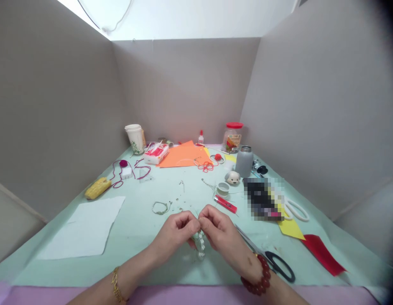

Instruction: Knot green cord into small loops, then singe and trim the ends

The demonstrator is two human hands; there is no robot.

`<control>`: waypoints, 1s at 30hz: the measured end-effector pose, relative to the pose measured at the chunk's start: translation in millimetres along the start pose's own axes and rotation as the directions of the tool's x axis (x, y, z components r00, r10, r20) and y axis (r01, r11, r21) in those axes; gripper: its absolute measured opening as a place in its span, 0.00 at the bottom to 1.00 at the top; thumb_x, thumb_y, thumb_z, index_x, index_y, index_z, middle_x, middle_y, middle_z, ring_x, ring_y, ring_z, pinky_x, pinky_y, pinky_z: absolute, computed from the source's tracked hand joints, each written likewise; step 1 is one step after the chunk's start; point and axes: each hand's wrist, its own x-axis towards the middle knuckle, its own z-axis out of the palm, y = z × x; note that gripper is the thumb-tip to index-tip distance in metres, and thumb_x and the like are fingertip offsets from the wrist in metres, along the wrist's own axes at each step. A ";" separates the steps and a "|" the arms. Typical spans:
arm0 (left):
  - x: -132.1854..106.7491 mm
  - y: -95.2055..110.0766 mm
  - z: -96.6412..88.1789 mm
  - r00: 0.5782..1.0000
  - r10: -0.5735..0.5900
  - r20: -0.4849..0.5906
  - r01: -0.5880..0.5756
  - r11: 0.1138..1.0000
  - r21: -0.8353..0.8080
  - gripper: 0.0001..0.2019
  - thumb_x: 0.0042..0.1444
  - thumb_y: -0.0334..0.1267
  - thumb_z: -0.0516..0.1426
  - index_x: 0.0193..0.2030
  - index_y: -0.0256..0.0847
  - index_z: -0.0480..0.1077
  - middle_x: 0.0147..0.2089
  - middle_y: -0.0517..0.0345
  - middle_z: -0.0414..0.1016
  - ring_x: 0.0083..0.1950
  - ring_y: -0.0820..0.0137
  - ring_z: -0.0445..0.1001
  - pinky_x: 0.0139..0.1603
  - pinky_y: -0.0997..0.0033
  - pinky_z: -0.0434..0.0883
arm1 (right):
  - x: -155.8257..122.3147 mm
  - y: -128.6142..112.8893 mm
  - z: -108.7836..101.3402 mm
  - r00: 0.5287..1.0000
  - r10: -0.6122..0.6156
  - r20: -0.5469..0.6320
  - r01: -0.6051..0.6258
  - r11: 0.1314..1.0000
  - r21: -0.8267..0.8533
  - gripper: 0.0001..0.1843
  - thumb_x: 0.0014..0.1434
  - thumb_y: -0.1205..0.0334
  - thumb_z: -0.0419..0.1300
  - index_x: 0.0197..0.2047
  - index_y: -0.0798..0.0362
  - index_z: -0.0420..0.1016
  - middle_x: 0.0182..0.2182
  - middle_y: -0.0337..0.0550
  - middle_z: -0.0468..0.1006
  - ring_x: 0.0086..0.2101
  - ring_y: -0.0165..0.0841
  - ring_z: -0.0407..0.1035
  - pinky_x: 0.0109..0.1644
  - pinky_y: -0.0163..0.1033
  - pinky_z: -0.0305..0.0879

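Observation:
My left hand and my right hand pinch a thin wire or thread at their fingertips, close together above the table. A strand of white and pale green beads hangs below the fingers. Black-handled scissors lie beside my right wrist, which wears a red bead bracelet. A gold bracelet circles my left wrist. Ahead lie a small green beaded loop and a red utility knife.
A pale green sheet covers the table, with white paper on the left. Red and yellow paper lie right. Orange paper, tissues, red cord, a jar, a grey bottle, a cup and a pixelated object stand farther back. Grey walls surround three sides.

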 end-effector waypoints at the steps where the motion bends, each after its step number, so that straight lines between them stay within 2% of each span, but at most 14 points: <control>1: 0.3 -1.1 0.1 1.000 -0.008 -0.008 0.008 1.000 0.011 0.14 0.54 0.44 0.56 0.25 0.36 0.64 0.25 0.62 0.61 0.26 0.74 0.65 0.28 0.73 0.69 | 0.1 1.2 -0.4 1.000 -0.004 -0.004 0.004 1.000 -0.006 0.11 0.61 0.59 0.52 0.27 0.52 0.59 0.17 0.29 0.54 0.19 0.24 0.48 0.22 0.32 0.45; 6: 2.4 -5.1 -1.0 0.998 -0.058 -0.003 0.058 0.998 0.015 0.03 0.50 0.33 0.57 0.30 0.37 0.67 0.26 0.64 0.64 0.26 0.75 0.68 0.30 0.75 0.68 | 1.8 4.4 -1.0 0.999 -0.011 -0.048 0.009 0.999 -0.033 0.12 0.61 0.60 0.50 0.26 0.51 0.58 0.17 0.29 0.54 0.19 0.24 0.48 0.24 0.32 0.46; 9: 2.6 -3.5 -1.7 0.997 -0.072 -0.002 0.072 0.997 0.016 0.00 0.48 0.31 0.56 0.29 0.37 0.67 0.25 0.64 0.64 0.25 0.75 0.69 0.30 0.74 0.67 | 0.9 1.8 1.0 0.996 -0.042 -0.079 0.037 0.997 -0.063 0.12 0.61 0.60 0.50 0.26 0.51 0.58 0.19 0.30 0.54 0.21 0.25 0.49 0.25 0.32 0.47; 12: 1.2 0.3 -1.5 0.994 -0.106 0.009 0.106 0.994 -0.013 0.01 0.48 0.32 0.56 0.27 0.38 0.67 0.25 0.63 0.64 0.26 0.74 0.69 0.31 0.72 0.68 | -1.3 -1.8 2.9 0.989 -0.095 -0.111 0.081 0.989 -0.121 0.12 0.60 0.61 0.50 0.25 0.52 0.59 0.20 0.31 0.55 0.22 0.26 0.49 0.26 0.33 0.48; 17: 1.1 1.4 -0.5 0.991 -0.135 -0.005 0.135 0.989 -0.060 0.03 0.49 0.33 0.55 0.27 0.38 0.68 0.25 0.62 0.65 0.26 0.73 0.68 0.32 0.69 0.70 | -2.8 -2.3 2.3 0.987 -0.125 -0.096 0.109 0.982 -0.154 0.12 0.60 0.61 0.50 0.25 0.51 0.61 0.20 0.33 0.57 0.23 0.27 0.50 0.26 0.33 0.48; 22: 4.3 -3.5 0.0 0.996 -0.086 -0.036 0.083 0.995 -0.063 0.05 0.48 0.37 0.59 0.30 0.38 0.69 0.24 0.63 0.62 0.25 0.75 0.65 0.29 0.72 0.70 | -0.5 0.1 -0.2 0.994 -0.096 -0.055 0.089 0.989 -0.118 0.13 0.61 0.56 0.51 0.26 0.51 0.61 0.20 0.32 0.56 0.22 0.27 0.50 0.25 0.33 0.48; 30: 1.2 -1.3 -1.0 0.999 -0.053 -0.009 0.053 0.998 -0.046 0.08 0.51 0.38 0.59 0.26 0.37 0.65 0.24 0.64 0.60 0.25 0.76 0.63 0.29 0.72 0.70 | -1.0 2.6 -0.4 0.990 -0.125 -0.061 0.111 0.974 -0.195 0.11 0.61 0.61 0.49 0.26 0.51 0.60 0.21 0.32 0.57 0.24 0.27 0.51 0.27 0.33 0.49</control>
